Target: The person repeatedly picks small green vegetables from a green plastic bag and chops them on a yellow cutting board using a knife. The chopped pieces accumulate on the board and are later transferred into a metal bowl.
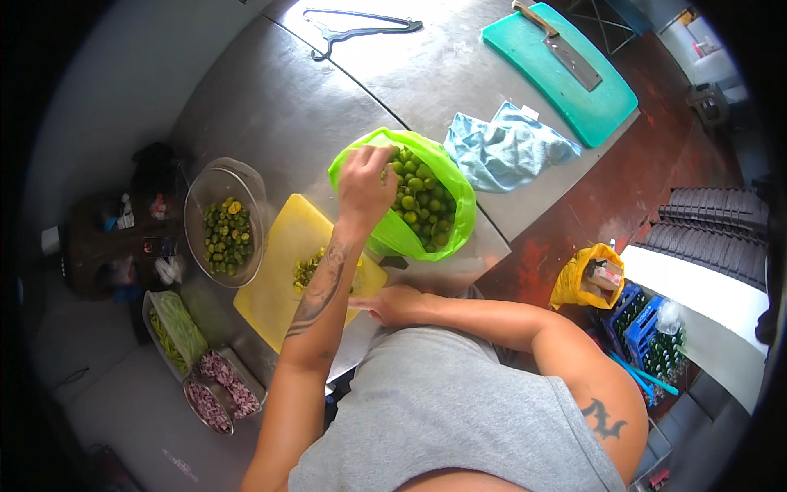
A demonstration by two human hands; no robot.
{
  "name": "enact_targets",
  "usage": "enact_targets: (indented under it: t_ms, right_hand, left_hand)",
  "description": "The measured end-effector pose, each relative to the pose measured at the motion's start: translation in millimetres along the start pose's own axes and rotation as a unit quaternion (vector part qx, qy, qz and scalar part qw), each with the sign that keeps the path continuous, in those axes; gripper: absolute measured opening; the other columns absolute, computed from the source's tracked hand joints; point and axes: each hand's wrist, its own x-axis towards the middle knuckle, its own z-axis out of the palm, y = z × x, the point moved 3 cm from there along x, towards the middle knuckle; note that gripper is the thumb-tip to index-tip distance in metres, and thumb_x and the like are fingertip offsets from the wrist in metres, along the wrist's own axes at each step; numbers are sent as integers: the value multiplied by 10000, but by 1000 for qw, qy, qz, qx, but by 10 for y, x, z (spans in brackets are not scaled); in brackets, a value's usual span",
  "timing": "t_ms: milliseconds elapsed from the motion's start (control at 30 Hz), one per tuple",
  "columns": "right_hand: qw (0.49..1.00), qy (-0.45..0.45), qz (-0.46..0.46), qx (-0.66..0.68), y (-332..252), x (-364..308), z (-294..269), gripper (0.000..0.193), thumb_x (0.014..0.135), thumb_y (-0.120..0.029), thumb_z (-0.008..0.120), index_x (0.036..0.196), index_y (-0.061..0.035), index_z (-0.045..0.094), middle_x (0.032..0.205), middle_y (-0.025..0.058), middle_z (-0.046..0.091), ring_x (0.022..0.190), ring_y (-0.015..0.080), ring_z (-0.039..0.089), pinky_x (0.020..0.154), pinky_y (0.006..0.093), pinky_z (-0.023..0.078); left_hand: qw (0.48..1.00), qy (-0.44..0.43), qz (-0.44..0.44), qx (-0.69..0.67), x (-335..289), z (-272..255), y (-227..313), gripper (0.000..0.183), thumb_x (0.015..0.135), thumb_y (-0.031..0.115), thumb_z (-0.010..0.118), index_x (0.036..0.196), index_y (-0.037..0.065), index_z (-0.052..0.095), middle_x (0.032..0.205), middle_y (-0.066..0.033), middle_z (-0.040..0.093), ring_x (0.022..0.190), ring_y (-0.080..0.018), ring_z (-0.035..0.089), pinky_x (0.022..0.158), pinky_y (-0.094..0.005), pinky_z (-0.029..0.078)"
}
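My left hand [366, 182] reaches over the rim of a bright green plastic bag [463, 193] filled with small round green limes [420, 197]. Its fingers curl down among the fruit, and their tips are partly hidden. Below the bag lies a yellow cutting board [275, 254] with small cut lime pieces [305, 271], which my left forearm partly covers. At the board's near right edge my right hand [392, 305] is closed, held close to my body; what it grips cannot be made out. To the left stands a bowl [193, 238] holding cut limes [227, 235].
A cleaver [574, 61] rests on a teal cutting board [525, 41] at the far right, near a light blue cloth [504, 152]. A black hanger [361, 31] lies farther back. Lower left are a tub of green strips [172, 332] and containers of chopped purple onion [229, 381].
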Motion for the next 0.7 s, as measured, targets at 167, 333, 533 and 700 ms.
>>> enact_targets:
  t_ms: [167,333,533,700]
  right_hand:
    - [1000,11,-4,-25,-2,2,-7,697,1006,-158,560,1648,-389,418,753,215,654,656,388,675,643,529,532]
    - [998,19,5,-54,-8,-3,-96,663,1011,-172,567,1635,-356,440,769,222,673,658,399,677,641,535,539]
    - [997,-6,24,-72,-168,-16,-146,669,1021,-182,573,1651,-342,414,791,245,688,713,428,694,689,556,545]
    - [997,3,21,-74,-298,-76,-214,704,1032,-181,584,1686,-290,347,815,255,698,758,449,704,728,575,546]
  left_hand:
    - [988,-144,-8,-60,123,332,-69,366,872,88,766,1235,46,762,1213,-235,715,1123,-428,694,994,-492,562]
    - [984,-163,-30,-71,210,298,-81,310,855,96,767,1157,26,769,1164,-256,704,1099,-412,706,961,-490,578]
    - [920,68,-165,-348,-625,-364,-318,299,874,73,798,1141,19,676,1035,-134,684,959,-202,767,801,-334,620]
    - [790,238,-307,-474,-2338,-769,-758,229,957,12,773,1163,40,675,1042,-45,705,1003,-135,721,790,-270,607]
